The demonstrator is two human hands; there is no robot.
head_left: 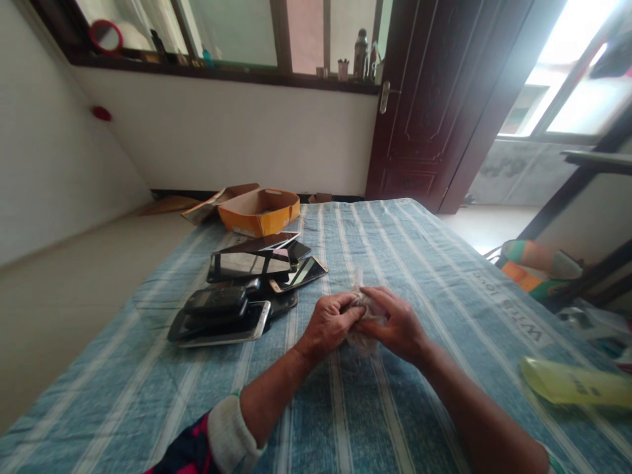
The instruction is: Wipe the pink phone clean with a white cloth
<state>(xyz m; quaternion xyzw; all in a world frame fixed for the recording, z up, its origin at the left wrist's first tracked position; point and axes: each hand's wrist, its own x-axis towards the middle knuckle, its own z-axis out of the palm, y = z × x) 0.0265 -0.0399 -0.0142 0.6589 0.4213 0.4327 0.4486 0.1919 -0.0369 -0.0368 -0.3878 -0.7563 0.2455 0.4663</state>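
Note:
Both hands meet over the middle of the striped cloth around a crumpled, whitish, see-through plastic bag (364, 304). My left hand (330, 324) pinches its near left side between thumb and curled fingers. From the right, my right hand (392, 322) closes over the same bundle, its fingers bent across the top. Loose ends of the bag stick out above and below the hands. Whether anything lies inside it is hidden. To the left of my hands is a pile of old mobile phones; a white-edged phone (224, 332), a dark phone (216, 300) and a gold-edged phone (299, 274) show in it.
A blue striped cloth (434, 408) covers the table. An open orange cardboard box (259, 214) stands at the far left end, with its lid beside it. A yellow packet (573, 385) lies at the right edge. A dark red door (419, 118) is behind the table.

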